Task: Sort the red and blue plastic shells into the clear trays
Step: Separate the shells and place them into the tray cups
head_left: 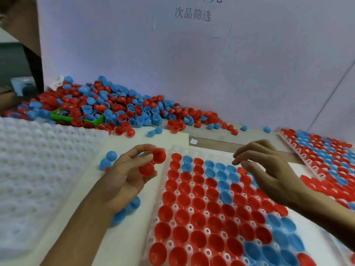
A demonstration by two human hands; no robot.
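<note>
Left hand (124, 175) pinches two red shells (152, 163) as stock; right hand (269, 169) fingers loosely spread, empty, over tray (176, 148) to seat next.

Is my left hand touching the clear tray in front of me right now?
Apart. In the head view the left hand, gripping two red plastic shells, sits left of the clear plastic tray, bare white surface showing between them.

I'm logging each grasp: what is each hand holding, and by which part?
The left hand holds two red plastic half-shells, fingers curled round their domed outsides. The right hand hovers above the clear tray, holding nothing.
</note>
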